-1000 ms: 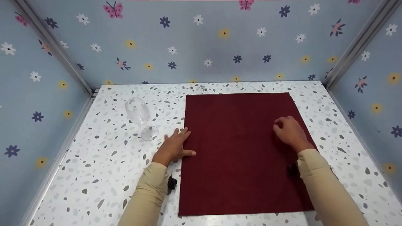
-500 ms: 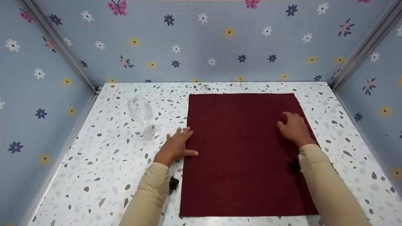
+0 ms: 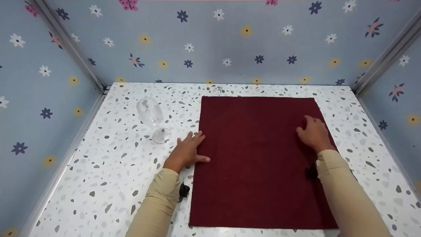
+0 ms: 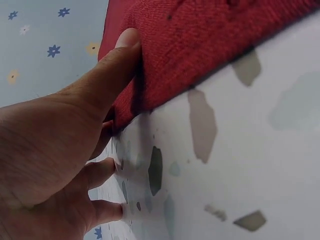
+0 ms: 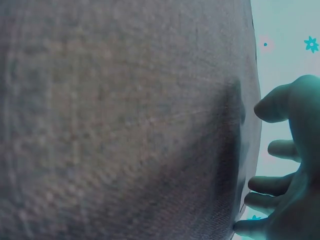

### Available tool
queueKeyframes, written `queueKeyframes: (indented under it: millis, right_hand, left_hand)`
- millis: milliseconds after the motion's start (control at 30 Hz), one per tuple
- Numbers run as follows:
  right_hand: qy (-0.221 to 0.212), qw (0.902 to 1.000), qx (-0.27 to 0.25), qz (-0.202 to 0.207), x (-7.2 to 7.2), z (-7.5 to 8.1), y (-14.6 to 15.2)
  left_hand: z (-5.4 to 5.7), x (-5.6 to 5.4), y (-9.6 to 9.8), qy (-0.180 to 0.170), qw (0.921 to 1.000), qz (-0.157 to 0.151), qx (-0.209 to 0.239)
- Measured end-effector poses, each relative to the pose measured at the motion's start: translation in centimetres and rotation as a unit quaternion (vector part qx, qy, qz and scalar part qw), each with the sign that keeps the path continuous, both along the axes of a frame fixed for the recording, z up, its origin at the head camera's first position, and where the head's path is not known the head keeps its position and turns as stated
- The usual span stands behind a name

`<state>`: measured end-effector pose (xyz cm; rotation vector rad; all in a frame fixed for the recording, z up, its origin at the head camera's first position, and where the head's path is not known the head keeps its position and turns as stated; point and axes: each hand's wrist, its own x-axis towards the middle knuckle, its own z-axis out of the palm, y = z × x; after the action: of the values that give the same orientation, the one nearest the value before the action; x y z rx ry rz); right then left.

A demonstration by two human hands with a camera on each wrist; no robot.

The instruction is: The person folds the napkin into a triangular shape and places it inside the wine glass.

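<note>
A dark red rectangular cloth [image 3: 256, 158] lies flat on the table. My left hand [image 3: 187, 149] rests at its left edge with the fingers spread. In the left wrist view, the left thumb [image 4: 112, 65] presses on the cloth while other fingertips touch the tabletop. Over the right side of the cloth is my right hand [image 3: 314, 133], its fingers loosely bent. Gaps show between those fingers [image 5: 270, 185] in the right wrist view, with nothing held. A clear stemmed glass [image 3: 151, 113] stands left of the cloth, beyond my left hand.
The white speckled table [image 3: 108, 171] is bounded by flowered blue panels at the back [image 3: 213, 42] and both sides. Metal posts [image 3: 75, 49] mark the corners. A small black device [image 3: 184, 191] sits at each wrist, below the beige sleeves.
The whole head view has shifted slightly to the right. My right hand has moved a little farther up the cloth and its fingers have loosened apart. The left hand keeps its place.
</note>
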<state>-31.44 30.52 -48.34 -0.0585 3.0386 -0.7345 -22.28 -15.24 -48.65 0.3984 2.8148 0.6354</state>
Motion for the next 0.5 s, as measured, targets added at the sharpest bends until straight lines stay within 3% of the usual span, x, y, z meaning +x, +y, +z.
queueKeyframes:
  millis: [500]
  right_hand:
    - [-0.03,0.9982,0.048,-0.017,-1.4,0.0,1.6]
  left_hand:
    - [0.2,-0.4,0.0,-0.017,0.9998,0.005,0.0]
